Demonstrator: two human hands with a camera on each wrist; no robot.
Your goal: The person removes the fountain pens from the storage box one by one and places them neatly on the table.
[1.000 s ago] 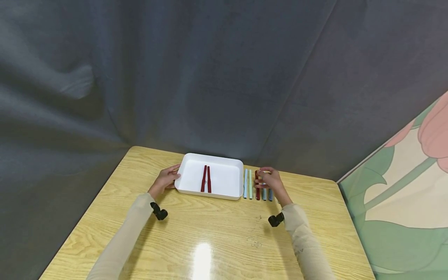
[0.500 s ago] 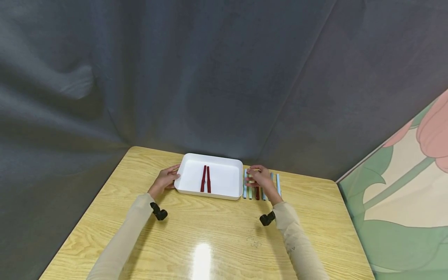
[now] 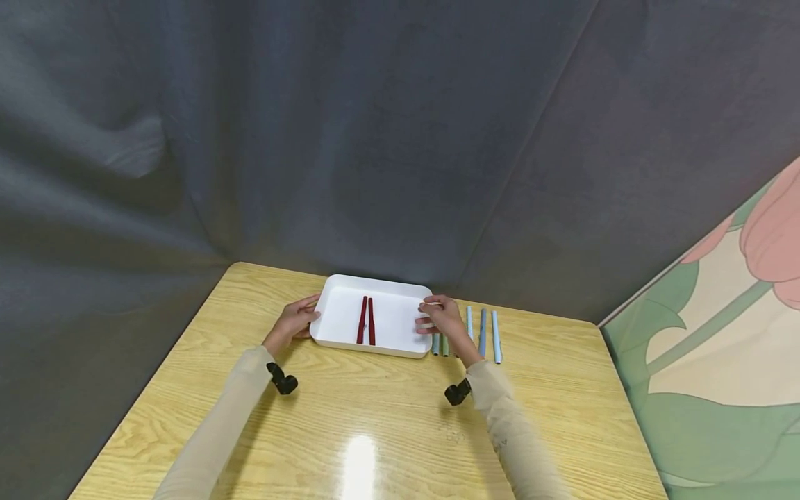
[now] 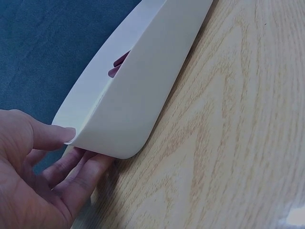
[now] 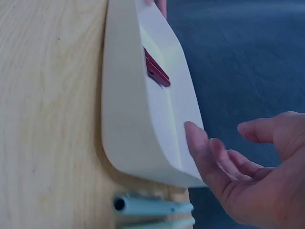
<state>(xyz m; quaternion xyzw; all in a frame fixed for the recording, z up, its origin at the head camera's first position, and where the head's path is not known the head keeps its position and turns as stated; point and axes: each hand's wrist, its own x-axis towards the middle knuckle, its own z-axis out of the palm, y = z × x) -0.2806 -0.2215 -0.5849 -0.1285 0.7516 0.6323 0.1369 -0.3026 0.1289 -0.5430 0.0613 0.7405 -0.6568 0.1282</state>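
Observation:
My left hand [image 3: 292, 323] grips the left end of a shallow white tray [image 3: 400, 330]. In the left wrist view its thumb lies over the rim and its fingers are underneath. Two slim dark red pen-like sticks [image 3: 371, 323] lie side by side inside the tray. My right hand [image 3: 445, 319] hovers over the tray's right rim, and the right wrist view shows thumb and fingers apart with nothing between them. Just right of the tray, light blue [image 5: 152, 206] and green pen-like sticks [image 3: 446, 346] lie partly behind this hand.
Farther right on the wooden table [image 3: 375, 396] lie more pen-like sticks, including a blue one [image 3: 482, 333] and a light blue one [image 3: 496, 337]. A dark curtain [image 3: 375, 173] hangs along the table's back edge. A flower-patterned panel [image 3: 719, 326] stands at the right.
My right hand has moved left, from over the row of sticks to the tray's right rim, uncovering the sticks at the right. My left hand keeps its grip on the tray.

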